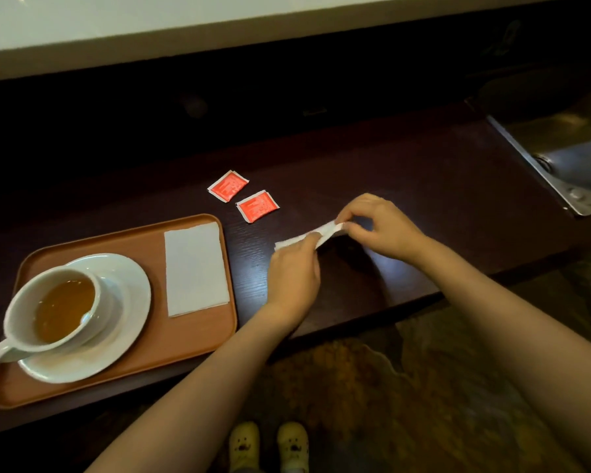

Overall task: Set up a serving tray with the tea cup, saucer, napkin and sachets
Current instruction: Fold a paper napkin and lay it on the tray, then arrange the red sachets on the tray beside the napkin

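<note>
An orange tray (171,349) lies at the left of the dark counter. On it stands a white saucer (130,322) with a white cup (53,308) of amber tea, handle pointing to the near left. A folded white napkin (195,268) lies flat on the tray's right side. Two red sachets (228,186) (257,206) rest on the counter just beyond the tray's far right corner. My left hand (292,271) and my right hand (379,227) both pinch a second white napkin (325,231), held folded and narrow between them above the counter.
A steel sink (567,165) is set into the counter at the far right. The counter's front edge runs diagonally under my forearms. Patterned floor and my light shoes (270,445) show below. A pale wall ledge runs along the back.
</note>
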`<action>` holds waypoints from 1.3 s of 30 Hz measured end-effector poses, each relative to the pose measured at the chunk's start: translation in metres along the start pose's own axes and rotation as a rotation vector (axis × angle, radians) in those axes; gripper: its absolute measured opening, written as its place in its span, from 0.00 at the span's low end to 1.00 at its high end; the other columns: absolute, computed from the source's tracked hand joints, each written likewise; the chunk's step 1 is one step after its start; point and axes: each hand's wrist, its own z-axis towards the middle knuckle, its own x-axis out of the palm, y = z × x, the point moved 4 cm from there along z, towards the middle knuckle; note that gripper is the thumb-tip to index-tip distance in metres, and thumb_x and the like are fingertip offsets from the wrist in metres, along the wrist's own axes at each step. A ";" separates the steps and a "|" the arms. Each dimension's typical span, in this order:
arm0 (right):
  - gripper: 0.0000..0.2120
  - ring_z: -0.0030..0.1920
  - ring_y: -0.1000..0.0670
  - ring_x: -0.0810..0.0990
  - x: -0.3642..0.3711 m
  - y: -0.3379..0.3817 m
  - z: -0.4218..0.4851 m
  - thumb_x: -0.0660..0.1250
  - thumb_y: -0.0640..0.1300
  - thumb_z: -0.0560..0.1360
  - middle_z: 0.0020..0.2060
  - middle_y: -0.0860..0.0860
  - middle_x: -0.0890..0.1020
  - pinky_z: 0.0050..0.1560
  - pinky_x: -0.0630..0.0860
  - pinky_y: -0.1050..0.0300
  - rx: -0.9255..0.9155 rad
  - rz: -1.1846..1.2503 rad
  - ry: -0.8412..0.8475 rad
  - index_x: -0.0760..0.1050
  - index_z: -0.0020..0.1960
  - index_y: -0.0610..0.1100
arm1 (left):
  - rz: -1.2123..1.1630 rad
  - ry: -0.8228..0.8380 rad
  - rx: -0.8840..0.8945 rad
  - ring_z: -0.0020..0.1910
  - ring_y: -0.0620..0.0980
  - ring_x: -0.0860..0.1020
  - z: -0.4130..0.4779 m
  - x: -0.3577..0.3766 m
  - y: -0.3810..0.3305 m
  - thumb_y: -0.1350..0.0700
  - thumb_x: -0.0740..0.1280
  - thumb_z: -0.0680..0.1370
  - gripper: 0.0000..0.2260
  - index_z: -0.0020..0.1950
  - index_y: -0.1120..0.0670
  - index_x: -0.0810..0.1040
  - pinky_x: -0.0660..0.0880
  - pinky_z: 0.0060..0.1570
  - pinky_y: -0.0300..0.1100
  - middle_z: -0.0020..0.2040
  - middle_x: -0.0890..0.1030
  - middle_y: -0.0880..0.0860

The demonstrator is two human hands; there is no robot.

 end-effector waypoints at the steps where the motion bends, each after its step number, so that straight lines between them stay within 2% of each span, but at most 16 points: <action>1: 0.06 0.49 0.50 0.77 -0.003 0.009 0.003 0.64 0.40 0.74 0.44 0.47 0.82 0.53 0.73 0.54 0.031 0.104 0.037 0.79 0.47 0.40 | -0.143 -0.021 -0.041 0.52 0.58 0.78 -0.001 -0.010 0.003 0.60 0.58 0.77 0.14 0.61 0.52 0.73 0.72 0.50 0.49 0.53 0.82 0.57; 5: 0.09 0.39 0.60 0.76 -0.005 0.043 0.019 0.63 0.40 0.75 0.39 0.51 0.79 0.42 0.72 0.69 0.122 0.511 0.178 0.75 0.52 0.35 | -0.536 -0.006 -0.235 0.50 0.49 0.78 -0.017 -0.044 0.027 0.59 0.60 0.77 0.10 0.56 0.52 0.76 0.72 0.44 0.38 0.51 0.81 0.50; 7: 0.09 0.38 0.56 0.77 0.004 0.055 0.030 0.64 0.36 0.74 0.38 0.47 0.79 0.40 0.73 0.68 0.143 0.579 0.229 0.75 0.52 0.32 | -0.719 0.061 -0.385 0.49 0.44 0.78 -0.027 -0.058 0.046 0.56 0.61 0.77 0.08 0.55 0.49 0.75 0.73 0.41 0.34 0.51 0.79 0.48; 9: 0.08 0.36 0.51 0.75 0.018 0.068 0.043 0.65 0.36 0.74 0.37 0.43 0.78 0.36 0.72 0.66 0.161 0.580 0.241 0.75 0.50 0.31 | -0.901 0.103 -0.543 0.52 0.46 0.78 -0.039 -0.069 0.062 0.55 0.62 0.77 0.09 0.57 0.50 0.74 0.76 0.46 0.39 0.55 0.79 0.49; 10: 0.08 0.35 0.50 0.75 0.026 0.074 0.051 0.66 0.36 0.74 0.36 0.42 0.78 0.34 0.71 0.65 0.167 0.567 0.250 0.75 0.49 0.32 | -0.918 0.087 -0.590 0.53 0.48 0.77 -0.045 -0.074 0.070 0.54 0.62 0.77 0.11 0.59 0.51 0.73 0.76 0.49 0.43 0.56 0.78 0.50; 11: 0.06 0.33 0.51 0.75 0.036 0.082 0.060 0.66 0.38 0.74 0.35 0.43 0.79 0.32 0.71 0.66 0.169 0.542 0.269 0.76 0.48 0.34 | -0.889 0.041 -0.620 0.53 0.48 0.77 -0.052 -0.079 0.078 0.54 0.62 0.77 0.13 0.61 0.52 0.71 0.76 0.50 0.44 0.57 0.77 0.50; 14: 0.03 0.25 0.59 0.75 0.068 0.102 0.085 0.66 0.40 0.73 0.31 0.49 0.78 0.27 0.71 0.69 0.156 0.443 0.319 0.77 0.43 0.41 | -0.765 -0.169 -0.671 0.47 0.42 0.76 -0.074 -0.094 0.097 0.57 0.61 0.77 0.14 0.62 0.50 0.68 0.73 0.40 0.35 0.54 0.77 0.49; 17: 0.04 0.26 0.58 0.75 0.098 0.113 0.106 0.66 0.42 0.73 0.32 0.50 0.78 0.26 0.72 0.67 0.152 0.332 0.305 0.77 0.41 0.43 | -0.579 -0.259 -0.720 0.51 0.44 0.73 -0.086 -0.099 0.110 0.60 0.59 0.76 0.17 0.65 0.50 0.67 0.70 0.48 0.37 0.60 0.76 0.53; 19: 0.04 0.29 0.55 0.74 0.114 0.119 0.116 0.65 0.42 0.73 0.35 0.48 0.78 0.27 0.72 0.65 0.135 0.261 0.308 0.77 0.41 0.43 | -0.495 -0.278 -0.762 0.58 0.48 0.73 -0.087 -0.101 0.116 0.61 0.59 0.76 0.19 0.67 0.51 0.66 0.68 0.54 0.40 0.64 0.74 0.53; 21: 0.05 0.33 0.53 0.75 0.125 0.121 0.123 0.65 0.42 0.73 0.38 0.47 0.78 0.32 0.70 0.62 0.117 0.201 0.303 0.77 0.41 0.42 | -0.480 -0.287 -0.783 0.62 0.52 0.72 -0.088 -0.100 0.119 0.61 0.60 0.75 0.20 0.67 0.51 0.66 0.68 0.57 0.43 0.64 0.74 0.54; 24: 0.06 0.41 0.50 0.76 0.136 0.123 0.128 0.64 0.43 0.74 0.42 0.46 0.78 0.40 0.71 0.57 0.108 0.176 0.303 0.78 0.44 0.41 | -0.453 -0.313 -0.802 0.63 0.52 0.72 -0.091 -0.099 0.122 0.62 0.61 0.75 0.20 0.66 0.52 0.67 0.70 0.60 0.44 0.65 0.74 0.53; 28: 0.04 0.41 0.50 0.75 0.147 0.124 0.131 0.63 0.43 0.74 0.44 0.46 0.79 0.37 0.72 0.58 0.079 0.147 0.287 0.75 0.42 0.45 | -0.412 -0.350 -0.820 0.62 0.52 0.73 -0.093 -0.098 0.126 0.62 0.63 0.74 0.19 0.65 0.53 0.70 0.70 0.60 0.45 0.64 0.75 0.54; 30: 0.04 0.44 0.48 0.76 0.149 0.123 0.131 0.64 0.43 0.73 0.45 0.46 0.79 0.41 0.73 0.55 0.067 0.099 0.262 0.76 0.45 0.44 | -0.364 -0.335 -0.787 0.60 0.51 0.74 -0.094 -0.096 0.126 0.61 0.63 0.74 0.18 0.64 0.54 0.70 0.68 0.57 0.40 0.63 0.75 0.54; 33: 0.08 0.46 0.50 0.74 0.152 0.121 0.130 0.64 0.44 0.73 0.48 0.48 0.77 0.42 0.71 0.56 0.010 0.031 0.241 0.76 0.51 0.44 | -0.245 -0.335 -0.715 0.55 0.49 0.74 -0.097 -0.097 0.122 0.59 0.63 0.74 0.16 0.62 0.54 0.72 0.66 0.53 0.36 0.61 0.76 0.54; 35: 0.10 0.47 0.51 0.72 0.149 0.119 0.130 0.65 0.45 0.74 0.49 0.49 0.74 0.45 0.69 0.57 -0.020 0.022 0.216 0.76 0.54 0.44 | -0.154 -0.340 -0.661 0.59 0.50 0.72 -0.102 -0.099 0.119 0.57 0.63 0.74 0.15 0.60 0.53 0.73 0.65 0.54 0.37 0.62 0.75 0.53; 39: 0.16 0.51 0.49 0.71 0.122 0.103 0.133 0.67 0.45 0.73 0.56 0.43 0.75 0.51 0.70 0.56 -0.001 0.023 0.112 0.74 0.59 0.42 | -0.090 -0.350 -0.573 0.64 0.49 0.67 -0.099 -0.105 0.106 0.55 0.62 0.74 0.14 0.59 0.50 0.73 0.66 0.59 0.42 0.65 0.72 0.51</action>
